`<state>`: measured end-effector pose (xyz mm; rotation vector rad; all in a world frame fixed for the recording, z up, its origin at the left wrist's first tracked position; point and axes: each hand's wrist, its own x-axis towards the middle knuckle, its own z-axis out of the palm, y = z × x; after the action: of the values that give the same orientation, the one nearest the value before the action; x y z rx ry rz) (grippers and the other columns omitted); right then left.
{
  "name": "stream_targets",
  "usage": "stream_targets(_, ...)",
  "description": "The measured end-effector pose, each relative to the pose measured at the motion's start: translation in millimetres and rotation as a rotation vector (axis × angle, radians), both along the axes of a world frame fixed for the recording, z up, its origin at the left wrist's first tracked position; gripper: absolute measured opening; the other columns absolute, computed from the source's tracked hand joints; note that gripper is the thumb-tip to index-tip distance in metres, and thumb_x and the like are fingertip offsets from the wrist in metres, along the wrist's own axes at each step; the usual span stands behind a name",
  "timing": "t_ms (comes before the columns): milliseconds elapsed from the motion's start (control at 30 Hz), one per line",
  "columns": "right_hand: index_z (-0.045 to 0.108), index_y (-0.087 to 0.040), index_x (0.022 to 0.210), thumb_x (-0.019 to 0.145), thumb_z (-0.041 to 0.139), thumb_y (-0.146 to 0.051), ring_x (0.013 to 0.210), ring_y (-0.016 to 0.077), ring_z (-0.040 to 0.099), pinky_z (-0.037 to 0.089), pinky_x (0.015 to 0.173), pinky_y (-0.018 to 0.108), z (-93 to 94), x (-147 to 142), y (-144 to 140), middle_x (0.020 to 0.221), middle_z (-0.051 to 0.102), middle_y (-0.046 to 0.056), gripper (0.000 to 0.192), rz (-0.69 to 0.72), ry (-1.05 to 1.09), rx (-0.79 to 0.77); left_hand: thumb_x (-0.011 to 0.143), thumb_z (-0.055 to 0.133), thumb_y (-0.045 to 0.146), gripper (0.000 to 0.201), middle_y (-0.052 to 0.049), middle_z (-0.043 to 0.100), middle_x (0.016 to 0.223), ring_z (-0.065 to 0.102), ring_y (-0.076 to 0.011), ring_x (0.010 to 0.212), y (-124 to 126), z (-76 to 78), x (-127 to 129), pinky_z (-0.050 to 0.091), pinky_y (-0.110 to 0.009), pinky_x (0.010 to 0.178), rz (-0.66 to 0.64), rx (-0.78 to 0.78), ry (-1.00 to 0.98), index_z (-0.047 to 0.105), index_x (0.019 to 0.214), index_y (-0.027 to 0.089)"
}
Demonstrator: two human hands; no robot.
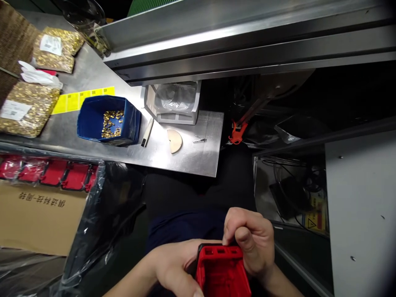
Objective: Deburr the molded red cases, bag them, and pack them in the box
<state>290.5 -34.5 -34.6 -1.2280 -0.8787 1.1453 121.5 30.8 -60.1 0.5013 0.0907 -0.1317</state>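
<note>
A red plastic housing with small square openings along its top edge sits low in the view, over my lap. My left hand grips its left side from below. My right hand curls over its upper right corner, thumb and fingertips pressed at the top edge. Whether a small part is pinched between those fingers is hidden. Both hands are well below the steel table.
On the table stand a blue bin with small brass parts, bags of brass parts, a white container, a round wooden piece and yellow labels. More red housings lie in a cardboard box at left.
</note>
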Motion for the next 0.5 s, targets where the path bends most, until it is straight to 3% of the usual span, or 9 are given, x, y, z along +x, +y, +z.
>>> stream_targets(100,0.069,-0.02,0.076,0.099,0.061,-0.051,0.058,0.0134,0.058,0.042,0.056,0.027,1.5,-1.5,0.2,0.063,0.063,0.001,0.04,-0.023,-0.033,-0.027,0.052,0.094,0.033,0.064,0.0,0.06,0.08,0.05,-0.0135,0.067,3.4,-2.4,-0.7,0.044,-0.023,0.063,-0.034,-0.063,-0.023,0.066,0.105,0.013)
stream_targets(200,0.076,-0.019,0.091,0.104,0.051,-0.055,0.067,0.0183,0.07,0.052,0.062,0.03,4.8,-2.1,5.5,0.076,0.075,0.006,0.046,0.112,0.022,-0.011,0.054,0.093,0.029,0.051,0.001,0.058,0.075,0.049,-0.0127,0.063,3.9,-7.2,-3.3,0.044,-0.022,0.062,-0.003,-0.062,-0.065,0.066,0.095,0.013)
stream_targets(267,0.077,-0.019,0.09,0.105,0.047,-0.055,0.067,0.0194,0.072,0.053,0.062,0.03,5.5,-3.2,8.9,0.076,0.077,0.008,0.049,0.165,0.03,0.013,0.056,0.093,0.03,0.045,0.001,0.057,0.072,0.048,-0.0125,0.061,3.5,-9.2,-4.8,0.043,-0.023,0.061,0.018,-0.041,-0.084,0.065,0.089,0.014)
stream_targets(400,0.066,-0.018,0.067,0.103,0.055,-0.048,0.052,0.0128,0.057,0.041,0.053,0.026,3.6,-6.3,11.7,0.057,0.062,0.002,0.048,-0.016,-0.128,0.02,0.055,0.093,0.033,0.057,-0.001,0.06,0.081,0.051,-0.014,0.068,3.3,-9.3,-6.0,0.046,-0.023,0.065,0.008,-0.071,-0.087,0.068,0.102,0.012)
stream_targets(500,0.062,-0.019,0.068,0.103,0.052,-0.049,0.052,0.0115,0.052,0.037,0.053,0.026,3.9,-7.1,14.6,0.057,0.055,0.0,0.048,-0.054,-0.205,-0.024,0.054,0.093,0.035,0.061,-0.001,0.06,0.083,0.052,-0.0138,0.068,4.3,-8.3,-6.6,0.046,-0.023,0.066,0.043,-0.07,-0.078,0.067,0.105,0.013)
